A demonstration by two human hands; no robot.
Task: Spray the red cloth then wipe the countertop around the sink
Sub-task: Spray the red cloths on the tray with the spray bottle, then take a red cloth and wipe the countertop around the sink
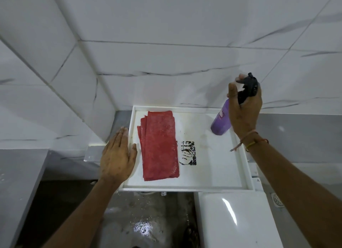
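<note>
A folded red cloth (159, 146) lies flat in the left half of a white tray (212, 175). My right hand (244, 111) grips the black trigger head of a purple spray bottle (222, 122), which hangs tilted over the tray's far right corner. My left hand (116, 155) rests flat, fingers together, on the tray's left rim, just left of the cloth and holding nothing. A black printed mark (187, 153) sits on the tray floor right of the cloth.
White marble-look tiled walls meet in a corner behind the tray. A grey countertop (16, 183) lies at the left and a grey ledge at the right. A white toilet cistern lid (236, 220) sits below the tray, beside wet floor and a floor drain (277, 199).
</note>
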